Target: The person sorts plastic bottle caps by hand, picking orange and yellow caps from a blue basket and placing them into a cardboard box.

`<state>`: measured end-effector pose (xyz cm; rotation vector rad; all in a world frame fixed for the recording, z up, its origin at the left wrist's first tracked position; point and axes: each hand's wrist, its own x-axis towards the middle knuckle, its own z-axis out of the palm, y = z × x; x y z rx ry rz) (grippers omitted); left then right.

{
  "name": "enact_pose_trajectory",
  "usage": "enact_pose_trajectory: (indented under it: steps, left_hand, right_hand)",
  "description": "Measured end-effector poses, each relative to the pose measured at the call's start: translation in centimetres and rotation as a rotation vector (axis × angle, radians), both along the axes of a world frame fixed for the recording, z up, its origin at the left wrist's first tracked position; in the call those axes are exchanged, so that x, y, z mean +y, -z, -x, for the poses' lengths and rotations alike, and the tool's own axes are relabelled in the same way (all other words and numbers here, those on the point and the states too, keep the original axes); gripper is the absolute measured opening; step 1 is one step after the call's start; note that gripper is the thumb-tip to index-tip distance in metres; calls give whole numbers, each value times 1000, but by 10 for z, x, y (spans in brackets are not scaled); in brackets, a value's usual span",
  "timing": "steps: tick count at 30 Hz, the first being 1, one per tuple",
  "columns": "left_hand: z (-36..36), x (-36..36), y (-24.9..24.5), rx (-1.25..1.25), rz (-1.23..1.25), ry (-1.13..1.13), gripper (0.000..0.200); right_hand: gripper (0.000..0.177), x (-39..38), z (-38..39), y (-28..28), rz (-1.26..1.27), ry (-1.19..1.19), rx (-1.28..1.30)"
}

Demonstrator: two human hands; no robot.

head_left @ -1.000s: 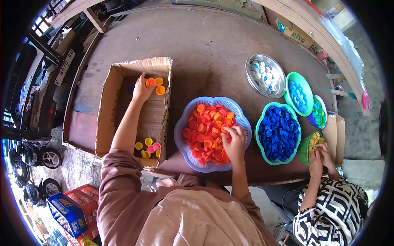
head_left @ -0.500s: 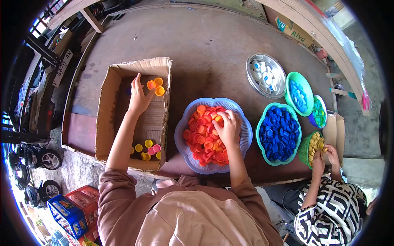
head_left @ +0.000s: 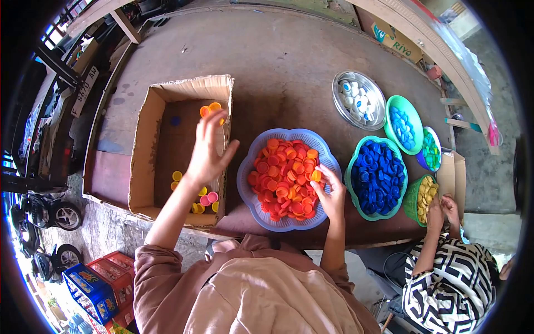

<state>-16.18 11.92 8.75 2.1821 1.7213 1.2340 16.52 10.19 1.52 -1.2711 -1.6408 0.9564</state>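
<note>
My left hand (head_left: 207, 150) is over the right wall of a cardboard box (head_left: 148, 150), fingers spread and nothing in them. Just beyond its fingertips lie orange bottle caps (head_left: 206, 111), partly covered by the hand. Yellow and pink caps (head_left: 209, 199) rest near the front of the box, and a blue cap (head_left: 175, 120) lies further back. My right hand (head_left: 334, 197) pinches a yellow-orange bottle cap (head_left: 316, 176) between thumb and fingers. It is above the right side of a lavender plastic basket (head_left: 245, 181) heaped with red and orange caps (head_left: 281, 178).
To the right stand a basket of dark blue caps (head_left: 378, 178), a metal bowl of white caps (head_left: 359, 103), a bowl of light blue caps (head_left: 403, 128) and a bowl of green caps (head_left: 431, 150). Another person's hands (head_left: 442, 211) are beside a green basket of yellowish caps (head_left: 425, 197).
My left hand has moved right, from inside the box to over its right wall. My right hand has shifted right and toward me, and a yellow-orange cap now shows in its fingers.
</note>
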Motion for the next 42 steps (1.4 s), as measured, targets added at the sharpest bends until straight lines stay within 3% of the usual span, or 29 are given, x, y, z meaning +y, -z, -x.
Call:
enact_pose_trajectory:
  steps: [4,6,8,11,14,16,18,21,26,27,31,34,36,38,42]
  left_hand:
    - [-43,-21,-11,-29,148,420,53]
    - [-65,-35,-6,22,131,577,52]
    - [-74,-44,6,50,170,674,47]
    - [-62,-45,1,-69,193,688,37]
    - [-40,-48,-6,-151,214,586,35]
    - [-15,-43,-7,-145,148,415,36]
    - [12,-33,7,-203,202,114,36]
    - [32,-22,6,-160,327,-115,39]
    - [-3,-17,-4,-164,172,78,46]
    - [-10,-17,-7,-218,268,102,44]
    - [-27,-19,-4,-300,359,239,40]
    - [-39,-23,-3,-312,377,305,40]
    - [-49,-24,-6,-318,368,339,40]
    - [-59,-22,-1,-240,224,393,41]
    - [-74,-21,5,-277,152,448,41]
  right_hand:
    - [37,-11,21,-18,277,-123,512]
    - [33,-20,37,-19,392,-280,651]
    - [31,-28,51,-22,382,-423,709]
    - [31,-36,61,-9,557,-439,783]
    - [30,-16,56,-22,318,-295,327]
    - [29,14,39,-12,-90,23,-194]
    - [19,40,23,-7,-373,137,-516]
    - [19,53,27,-5,-291,97,-634]
    - [13,58,39,2,-220,95,-863]
    - [10,58,40,-1,-212,108,-876]
    - [12,56,32,-4,-289,145,-653]
    - [13,41,34,-11,-42,198,-76]
    - [17,26,43,-24,370,168,475]
    - [17,10,55,-31,461,134,657]
    - [13,-13,76,-38,439,25,712]
